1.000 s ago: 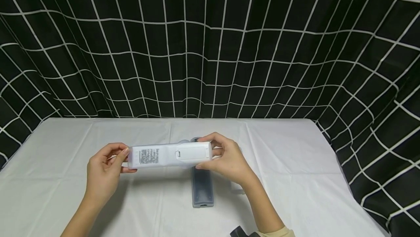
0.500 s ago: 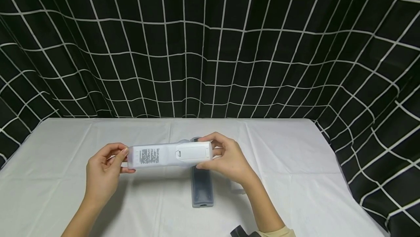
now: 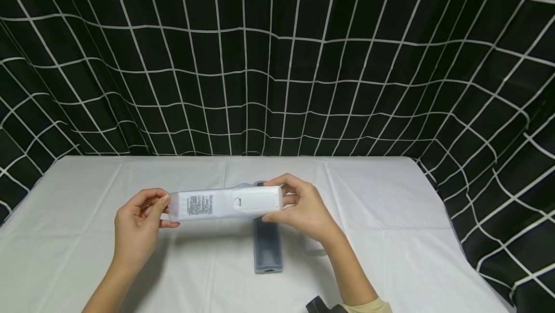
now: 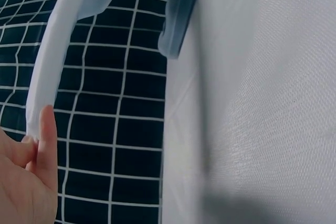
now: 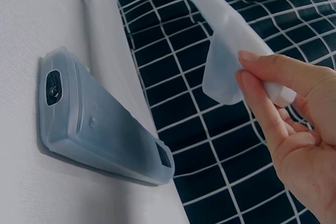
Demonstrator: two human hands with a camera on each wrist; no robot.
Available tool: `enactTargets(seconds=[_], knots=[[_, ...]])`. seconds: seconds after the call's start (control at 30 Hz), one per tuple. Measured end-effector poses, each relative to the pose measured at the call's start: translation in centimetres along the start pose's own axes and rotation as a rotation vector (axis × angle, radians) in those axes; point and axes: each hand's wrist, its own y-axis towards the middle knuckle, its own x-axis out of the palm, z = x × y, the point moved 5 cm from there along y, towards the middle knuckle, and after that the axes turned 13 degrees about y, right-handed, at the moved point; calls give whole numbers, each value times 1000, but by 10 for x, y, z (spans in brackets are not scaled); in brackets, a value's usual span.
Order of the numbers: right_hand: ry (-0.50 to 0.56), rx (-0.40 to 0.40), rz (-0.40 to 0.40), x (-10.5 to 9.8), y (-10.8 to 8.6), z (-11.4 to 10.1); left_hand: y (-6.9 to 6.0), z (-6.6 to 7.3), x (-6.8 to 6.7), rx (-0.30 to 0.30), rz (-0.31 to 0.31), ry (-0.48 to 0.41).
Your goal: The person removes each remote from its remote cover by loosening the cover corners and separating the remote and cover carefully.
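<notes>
A white remote [image 3: 257, 199] with a battery cover and printed text lies level in the air, a translucent sleeve [image 3: 175, 207] around its left part. My left hand [image 3: 138, 228] pinches the sleeve's left end between thumb and fingers. At the other end, my right hand [image 3: 305, 209] grips the remote's bare end by its edges. In the right wrist view, a loose flap of the sleeve [image 5: 223, 72] hangs beside the right fingers, and the left wrist view shows the sleeve [image 4: 47, 72] reaching the left hand [image 4: 31, 182].
A dark remote in a bluish translucent case [image 3: 268, 250] lies on the white cloth [image 3: 195, 274] beneath the held remote. Partly behind my right wrist is a pale translucent object [image 3: 313, 246]. A dark object [image 3: 318, 306] shows at the bottom edge. Behind the table hangs a black gridded curtain [image 3: 260, 62].
The remote's bare end and my right hand have shifted slightly to the right, with a little more of the sleeve showing empty at the left end. My left hand has barely moved.
</notes>
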Motion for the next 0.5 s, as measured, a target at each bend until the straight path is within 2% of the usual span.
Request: enactTargets(seconds=[0.5], knots=[[14, -6, -6, -3, 0, 0, 1, -1, -2, 3, 19, -22]])
